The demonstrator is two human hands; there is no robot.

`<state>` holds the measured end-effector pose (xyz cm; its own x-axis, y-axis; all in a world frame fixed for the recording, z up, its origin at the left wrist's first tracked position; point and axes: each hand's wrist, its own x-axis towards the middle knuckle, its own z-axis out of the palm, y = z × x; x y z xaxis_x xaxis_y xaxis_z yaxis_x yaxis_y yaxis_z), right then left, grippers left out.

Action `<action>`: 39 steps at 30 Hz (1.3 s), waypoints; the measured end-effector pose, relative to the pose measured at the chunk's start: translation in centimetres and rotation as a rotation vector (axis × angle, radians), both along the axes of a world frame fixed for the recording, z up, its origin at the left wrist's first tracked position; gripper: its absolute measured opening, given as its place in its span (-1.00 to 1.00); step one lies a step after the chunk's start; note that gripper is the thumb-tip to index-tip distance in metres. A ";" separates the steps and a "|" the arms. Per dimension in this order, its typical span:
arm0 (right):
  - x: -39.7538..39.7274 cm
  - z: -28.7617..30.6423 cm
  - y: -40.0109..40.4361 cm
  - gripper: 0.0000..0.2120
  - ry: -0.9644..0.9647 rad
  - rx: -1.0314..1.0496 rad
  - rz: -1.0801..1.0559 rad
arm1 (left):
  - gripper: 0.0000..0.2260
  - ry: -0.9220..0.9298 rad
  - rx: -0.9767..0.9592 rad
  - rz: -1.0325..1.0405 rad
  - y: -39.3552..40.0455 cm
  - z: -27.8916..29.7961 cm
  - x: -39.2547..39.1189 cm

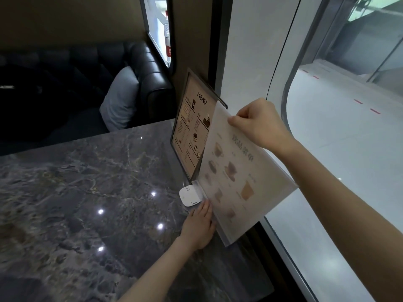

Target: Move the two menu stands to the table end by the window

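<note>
A dark-framed menu stand headed "MENU" stands upright at the table end beside the window. In front of it is a clear acrylic menu stand with pale drink pictures, tilted against the window side. My right hand pinches its top edge. At its lower left edge, near the base, my left hand holds it. The two stands overlap, and the acrylic one hides the framed one's lower right corner.
A small white square device lies on the grey marble table right by the acrylic stand's base. The large window runs along the right. A black leather sofa with a grey cushion is beyond the table.
</note>
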<state>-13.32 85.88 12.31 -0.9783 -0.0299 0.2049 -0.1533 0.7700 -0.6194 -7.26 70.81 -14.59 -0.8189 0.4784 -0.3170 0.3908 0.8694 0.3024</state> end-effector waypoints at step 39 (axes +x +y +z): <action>-1.7 0.8 -5.0 -0.69 0.163 0.232 0.033 | -0.75 0.000 0.474 0.425 -7.1 8.3 -6.3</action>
